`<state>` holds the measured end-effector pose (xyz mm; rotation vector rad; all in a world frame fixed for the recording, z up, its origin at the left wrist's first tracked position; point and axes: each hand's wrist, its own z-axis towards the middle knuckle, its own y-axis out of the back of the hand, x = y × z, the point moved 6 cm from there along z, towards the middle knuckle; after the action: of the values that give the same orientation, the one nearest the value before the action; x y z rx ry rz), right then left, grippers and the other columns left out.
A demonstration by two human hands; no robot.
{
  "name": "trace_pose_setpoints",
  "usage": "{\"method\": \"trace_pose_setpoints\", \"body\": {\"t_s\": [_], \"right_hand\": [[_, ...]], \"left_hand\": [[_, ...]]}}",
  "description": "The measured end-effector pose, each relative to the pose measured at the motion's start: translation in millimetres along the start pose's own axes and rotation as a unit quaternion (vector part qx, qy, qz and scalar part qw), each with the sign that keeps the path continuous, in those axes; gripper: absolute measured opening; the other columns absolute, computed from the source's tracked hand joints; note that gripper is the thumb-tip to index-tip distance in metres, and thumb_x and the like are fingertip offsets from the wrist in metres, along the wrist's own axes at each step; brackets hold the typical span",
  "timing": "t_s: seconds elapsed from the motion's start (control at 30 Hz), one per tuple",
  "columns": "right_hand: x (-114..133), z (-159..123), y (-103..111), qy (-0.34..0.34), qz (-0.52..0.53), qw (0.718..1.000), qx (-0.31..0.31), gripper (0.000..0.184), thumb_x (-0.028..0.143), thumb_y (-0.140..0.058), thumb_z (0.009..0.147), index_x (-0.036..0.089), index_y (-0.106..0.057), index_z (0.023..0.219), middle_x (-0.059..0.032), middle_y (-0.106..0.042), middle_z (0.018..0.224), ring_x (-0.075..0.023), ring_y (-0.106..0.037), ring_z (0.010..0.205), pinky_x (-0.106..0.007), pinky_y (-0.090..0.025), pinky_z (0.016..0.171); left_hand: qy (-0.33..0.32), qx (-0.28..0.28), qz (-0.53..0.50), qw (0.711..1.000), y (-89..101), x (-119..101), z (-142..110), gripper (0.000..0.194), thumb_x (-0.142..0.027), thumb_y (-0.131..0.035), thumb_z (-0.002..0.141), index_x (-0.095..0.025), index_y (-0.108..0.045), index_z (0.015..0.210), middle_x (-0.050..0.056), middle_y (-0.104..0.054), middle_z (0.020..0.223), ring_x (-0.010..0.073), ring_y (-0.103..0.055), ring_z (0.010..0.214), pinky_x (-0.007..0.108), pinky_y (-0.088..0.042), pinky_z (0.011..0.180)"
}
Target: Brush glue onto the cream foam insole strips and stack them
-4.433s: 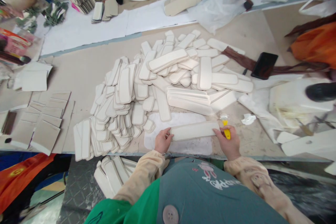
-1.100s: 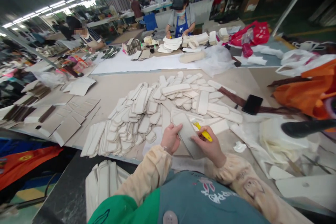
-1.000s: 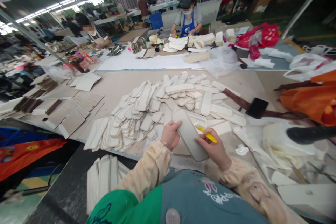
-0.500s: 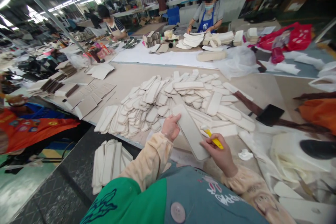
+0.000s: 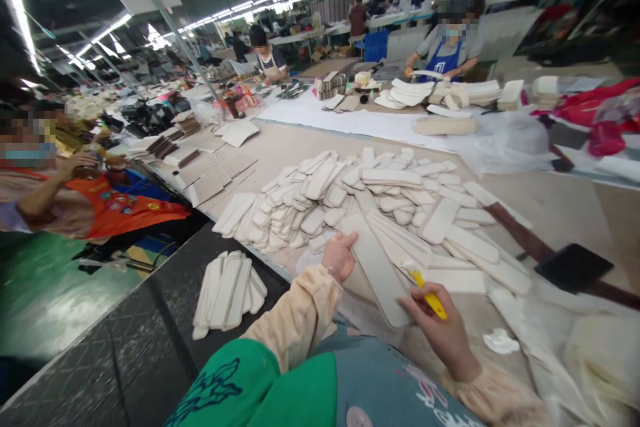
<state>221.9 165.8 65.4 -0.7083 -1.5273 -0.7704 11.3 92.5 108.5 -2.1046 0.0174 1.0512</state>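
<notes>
Held aslant by the left fingers (image 5: 349, 240) at the far end and by the right fingers (image 5: 411, 302) at the near end: one strip (image 5: 375, 267). Also in the right hand, just right of that: a brush-like tool (image 5: 435, 305). Piled beyond both sets of fingers, on the counter (image 5: 285, 139): a heap of strips (image 5: 393, 177). Left beyond the heap: flat panels (image 5: 213, 185). Farther out, ahead: a paper sheet (image 5: 360, 121), with a plastic bag (image 5: 513, 145) to its right. Right of the right fingers: a crumpled scrap (image 5: 501, 340); beyond that, a phone (image 5: 575, 267) on a cloth band (image 5: 523, 233). Left of the left fingers, on a side bench (image 5: 145, 327): a stack of strips (image 5: 230, 290).
</notes>
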Motion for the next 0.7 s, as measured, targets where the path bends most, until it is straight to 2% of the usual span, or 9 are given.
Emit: {"method": "trace_pose_setpoints", "body": {"t_s": [0.13, 0.23, 0.33, 0.4, 0.5, 0.57, 0.63, 0.7], "right_hand": [[1, 1, -10, 0.019, -0.064, 0.997, 0.022, 0.038, 0.041, -0.075, 0.065, 0.022, -0.05, 0.086, -0.0022, -0.063, 0.082, -0.0162, -0.061, 0.069, -0.028, -0.053, 0.065], [1, 4, -22, 0.037, -0.101, 0.994, 0.033, 0.037, 0.042, -0.074, 0.066, 0.023, -0.05, 0.087, -0.0039, -0.064, 0.086, -0.0184, -0.062, 0.074, -0.031, -0.053, 0.069], [5, 9, -40, 0.051, -0.13, 0.989, 0.041, 0.036, 0.043, -0.073, 0.067, 0.023, -0.051, 0.087, -0.0043, -0.064, 0.087, -0.0192, -0.063, 0.073, -0.032, -0.054, 0.069], [10, 13, -57, 0.062, -0.146, 0.986, 0.059, 0.034, 0.045, -0.071, 0.069, 0.023, -0.051, 0.087, -0.004, -0.064, 0.085, -0.0192, -0.063, 0.071, -0.032, -0.054, 0.068], [18, 16, -88, 0.087, -0.161, 0.977, 0.106, 0.03, 0.044, -0.068, 0.072, 0.024, -0.05, 0.087, -0.0038, -0.066, 0.087, -0.0203, -0.064, 0.076, -0.032, -0.054, 0.07], [22, 18, -108, 0.113, -0.16, 0.972, 0.129, 0.028, 0.042, -0.066, 0.074, 0.025, -0.051, 0.089, -0.0045, -0.067, 0.092, -0.0217, -0.066, 0.082, -0.034, -0.053, 0.076], [26, 21, -123, 0.144, -0.157, 0.968, 0.136, 0.028, 0.042, -0.066, 0.074, 0.026, -0.051, 0.092, -0.0053, -0.068, 0.097, -0.0235, -0.066, 0.087, -0.037, -0.052, 0.081], [28, 25, -133, 0.176, -0.177, 0.961, 0.121, 0.029, 0.043, -0.066, 0.073, 0.027, -0.052, 0.093, -0.0056, -0.069, 0.098, -0.025, -0.066, 0.087, -0.039, -0.051, 0.083]], "left_hand": [[-0.013, -0.014, -0.015, 1.0, 15.4, -12, -1, 0.022, -0.02, -0.074, 0.061, -0.015, -0.061, 0.079, 0.007, -0.07, 0.086, 0.0256, -0.063, 0.098, 0.041, -0.045, 0.094], [-0.016, 0.011, -0.025, 0.999, 29.2, -16, -5, 0.03, -0.023, -0.075, 0.06, -0.014, -0.062, 0.085, 0.008, -0.07, 0.086, 0.025, -0.064, 0.094, 0.041, -0.047, 0.09], [0.007, 0.042, -0.013, 0.999, 47.5, -13, -13, 0.038, -0.023, -0.077, 0.058, -0.014, -0.063, 0.092, 0.008, -0.07, 0.086, 0.0237, -0.065, 0.088, 0.039, -0.049, 0.084], [0.023, 0.025, -0.007, 0.999, 65.9, -12, -18, 0.039, -0.023, -0.078, 0.057, -0.015, -0.063, 0.092, 0.008, -0.07, 0.086, 0.0225, -0.065, 0.084, 0.038, -0.05, 0.08], [0.028, -0.029, -0.018, 0.999, 101.0, -22, -24, 0.039, -0.023, -0.078, 0.057, -0.016, -0.063, 0.092, 0.007, -0.07, 0.086, 0.0215, -0.065, 0.082, 0.036, -0.051, 0.076], [0.017, -0.052, -0.032, 0.998, 128.8, -36, -25, 0.039, -0.022, -0.077, 0.056, -0.016, -0.062, 0.092, 0.007, -0.07, 0.085, 0.0217, -0.065, 0.082, 0.035, -0.05, 0.076], [-0.005, -0.073, -0.034, 0.997, 164.4, -55, -26, 0.041, -0.021, -0.076, 0.055, -0.016, -0.062, 0.093, 0.008, -0.07, 0.086, 0.022, -0.065, 0.082, 0.035, -0.05, 0.076], [-0.028, -0.115, -0.014, 0.993, 209.6, -75, -31, 0.043, -0.02, -0.074, 0.055, -0.017, -0.06, 0.095, 0.007, -0.069, 0.087, 0.0218, -0.064, 0.081, 0.035, -0.05, 0.075]]}}
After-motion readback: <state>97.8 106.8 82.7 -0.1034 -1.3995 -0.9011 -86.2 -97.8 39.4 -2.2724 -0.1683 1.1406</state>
